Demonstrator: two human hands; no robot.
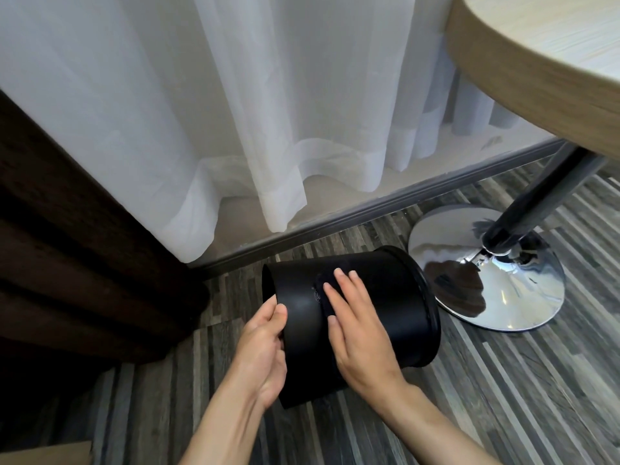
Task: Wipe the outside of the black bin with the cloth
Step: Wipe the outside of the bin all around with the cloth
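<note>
Grey striped plank flooring (486, 380) fills the lower part of the view, with a sheer white curtain (235, 112) hanging down to a sill behind it and a dark brown curtain (67, 246) at the left. At the upper right is the rounded edge of a pale wooden desk (536, 62), carried on a dark post that stands on a shiny chrome round base (496, 280).

Between the two hands, above the floor and just left of the chrome base, is the black bin (385, 297), tipped onto its side; its wider rimmed end points right toward the base and its narrower end points left.

On the left, the left hand (265, 357) cups the narrower end, palm turned toward the bin, thumb and fingertips hooked over its edge in a firm grip, forearm rising from the bottom of the view.

From the lower right, the right hand (359, 330) lies flat on the bin's upper side wall, fingers spread a little and extended, pressing a dark cloth (322, 297) against the surface. Only a small part of the cloth shows beside the fingers, barely distinct from the bin.
</note>
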